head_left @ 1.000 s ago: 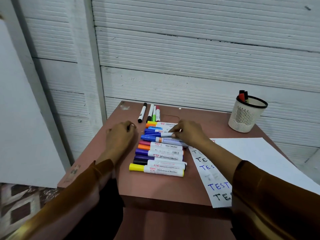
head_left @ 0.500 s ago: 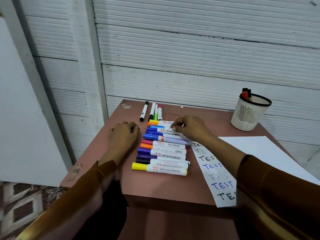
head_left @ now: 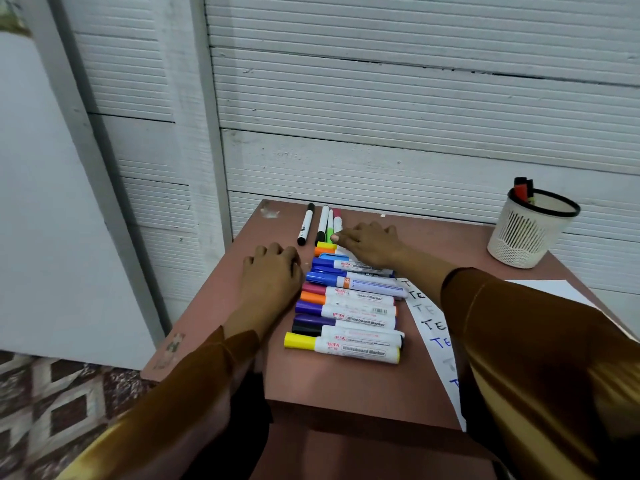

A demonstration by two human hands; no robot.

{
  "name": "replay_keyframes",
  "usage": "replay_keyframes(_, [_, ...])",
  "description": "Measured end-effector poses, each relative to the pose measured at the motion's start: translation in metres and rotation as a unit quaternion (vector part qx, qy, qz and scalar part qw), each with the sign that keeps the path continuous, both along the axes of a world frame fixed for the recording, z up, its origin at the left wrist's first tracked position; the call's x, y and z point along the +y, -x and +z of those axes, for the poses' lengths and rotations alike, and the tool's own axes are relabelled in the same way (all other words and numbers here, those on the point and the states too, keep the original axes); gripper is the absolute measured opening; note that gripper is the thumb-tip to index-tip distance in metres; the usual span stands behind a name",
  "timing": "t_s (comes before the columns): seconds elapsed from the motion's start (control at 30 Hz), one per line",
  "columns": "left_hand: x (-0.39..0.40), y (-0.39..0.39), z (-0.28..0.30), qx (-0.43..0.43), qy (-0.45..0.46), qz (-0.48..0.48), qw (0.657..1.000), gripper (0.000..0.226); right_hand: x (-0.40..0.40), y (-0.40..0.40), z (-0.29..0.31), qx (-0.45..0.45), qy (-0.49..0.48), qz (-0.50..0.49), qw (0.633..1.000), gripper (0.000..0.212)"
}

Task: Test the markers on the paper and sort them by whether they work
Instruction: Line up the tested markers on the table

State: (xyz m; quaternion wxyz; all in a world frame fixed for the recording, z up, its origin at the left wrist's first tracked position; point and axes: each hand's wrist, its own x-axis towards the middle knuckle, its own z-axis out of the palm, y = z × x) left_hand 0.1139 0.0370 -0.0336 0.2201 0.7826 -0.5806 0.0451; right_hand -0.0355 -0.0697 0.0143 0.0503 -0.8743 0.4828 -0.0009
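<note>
Several thick whiteboard markers lie side by side in a row (head_left: 349,306) on the reddish table (head_left: 346,386), the yellow-capped marker (head_left: 343,346) nearest me. Behind the row lie thin markers: a black one (head_left: 306,225) alone, then three close together (head_left: 329,221). The test paper (head_left: 431,323), with "TEST" written down it in black and blue, lies right of the row, partly under my right sleeve. My right hand (head_left: 370,242) reaches over the far end of the row, its fingertips touching the near ends of the thin markers. My left hand (head_left: 272,273) rests loosely curled on the table, left of the row, holding nothing.
A white mesh pen cup (head_left: 530,233) with a black rim holds a red and a dark marker at the table's back right. A white slatted wall runs close behind the table. A white board (head_left: 45,220) leans at the left over patterned floor.
My right hand has left the blue markers in the row and moved away from me to the thin markers at the back. My left hand has stayed put.
</note>
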Motion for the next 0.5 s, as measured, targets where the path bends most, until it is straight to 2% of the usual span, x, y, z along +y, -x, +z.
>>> replay_keyframes(0.23, [-0.003,0.0,0.0,-0.015,-0.01,0.001,1.0,0.027,-0.006,-0.005,-0.005,-0.051,0.002,-0.023,0.998,0.056])
replay_keyframes(0.37, [-0.002,0.001,0.001,-0.023,-0.011,0.003,1.0,0.028,-0.011,-0.004,-0.005,-0.032,-0.023,-0.05,0.998,0.055])
replay_keyframes(0.43, [-0.001,0.001,0.001,-0.031,-0.011,0.0,0.999,0.028,-0.016,-0.004,-0.005,-0.067,-0.044,-0.086,0.993,0.061])
replay_keyframes(0.5, [0.0,0.002,0.001,-0.034,-0.015,-0.002,0.999,0.028,-0.018,-0.004,-0.003,-0.141,-0.069,-0.118,0.981,0.063])
